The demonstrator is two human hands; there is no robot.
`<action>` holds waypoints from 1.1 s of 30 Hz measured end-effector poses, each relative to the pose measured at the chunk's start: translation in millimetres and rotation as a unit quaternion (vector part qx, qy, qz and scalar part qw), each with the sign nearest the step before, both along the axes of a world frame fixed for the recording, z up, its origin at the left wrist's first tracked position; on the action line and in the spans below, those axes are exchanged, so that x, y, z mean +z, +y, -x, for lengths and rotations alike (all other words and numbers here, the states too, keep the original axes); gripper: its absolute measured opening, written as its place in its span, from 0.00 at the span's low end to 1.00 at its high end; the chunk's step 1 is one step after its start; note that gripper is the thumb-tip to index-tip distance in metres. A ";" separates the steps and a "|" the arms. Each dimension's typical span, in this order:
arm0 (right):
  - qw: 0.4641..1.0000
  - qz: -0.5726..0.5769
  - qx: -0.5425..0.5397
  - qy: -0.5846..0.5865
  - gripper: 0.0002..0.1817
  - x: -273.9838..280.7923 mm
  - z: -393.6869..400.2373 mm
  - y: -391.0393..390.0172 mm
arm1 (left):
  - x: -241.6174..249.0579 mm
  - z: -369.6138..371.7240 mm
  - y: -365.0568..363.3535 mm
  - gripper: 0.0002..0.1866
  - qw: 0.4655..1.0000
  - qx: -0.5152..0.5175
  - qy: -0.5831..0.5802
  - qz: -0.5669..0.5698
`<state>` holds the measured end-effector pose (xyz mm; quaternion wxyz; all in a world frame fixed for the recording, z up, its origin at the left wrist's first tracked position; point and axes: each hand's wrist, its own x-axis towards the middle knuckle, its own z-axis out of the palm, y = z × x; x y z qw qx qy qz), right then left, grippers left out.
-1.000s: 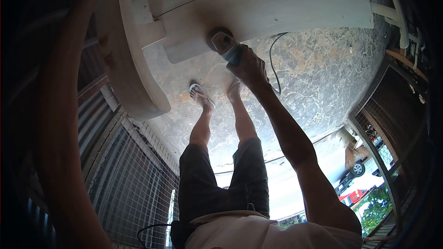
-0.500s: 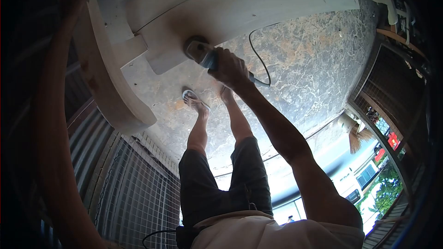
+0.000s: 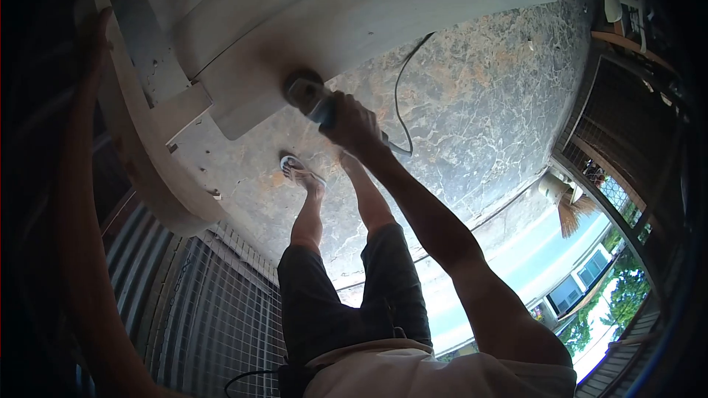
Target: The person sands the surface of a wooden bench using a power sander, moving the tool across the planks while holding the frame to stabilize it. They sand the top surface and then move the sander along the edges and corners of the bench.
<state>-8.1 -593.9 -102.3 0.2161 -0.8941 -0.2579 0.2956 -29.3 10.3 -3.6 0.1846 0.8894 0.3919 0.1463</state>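
Observation:
My right hand [image 3: 354, 124] is wrapped round a corded power tool [image 3: 310, 97] with a round head. The head meets the pale wooden board [image 3: 258, 103] near its front edge, where the surface looks darker. A black cord [image 3: 399, 96] runs from the tool's back end over the floor. At the upper left, my left hand [image 3: 98, 37] touches the edge of a curved wooden piece [image 3: 140, 133] beside the board. Deep shade hides most of its fingers.
My sandalled foot [image 3: 299, 169] stands on the stained concrete floor [image 3: 472, 110] below the board. Wire mesh [image 3: 221, 302] and corrugated metal [image 3: 140, 265] line the lower left. A broom [image 3: 571, 214] hangs at the right, near wooden framing.
The view has shifted, so the board and curved piece appear lower and farther left. The tool's head sits slightly farther from the board's near corner, still in my right hand.

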 end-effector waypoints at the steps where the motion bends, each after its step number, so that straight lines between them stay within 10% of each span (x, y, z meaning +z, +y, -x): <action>1: 0.999 -0.019 0.039 -0.001 0.36 0.0 8.6 2.1 | 0.4 -0.4 -1.6 0.35 1.000 0.000 0.001 -0.001; 17: 0.964 0.078 -0.252 -0.024 0.38 15.1 -185.1 -110.4 | 13.2 0.1 -24.3 0.38 0.999 0.025 0.025 0.001; 25: 0.999 0.037 0.005 0.033 0.35 11.9 -110.3 -25.5 | -43.1 36.6 57.8 0.36 0.931 -0.205 0.050 -0.297; 33: 0.997 0.048 -0.065 -0.020 0.38 12.6 -165.3 -77.8 | -3.1 8.3 -1.7 0.38 0.996 -0.045 -0.002 -0.081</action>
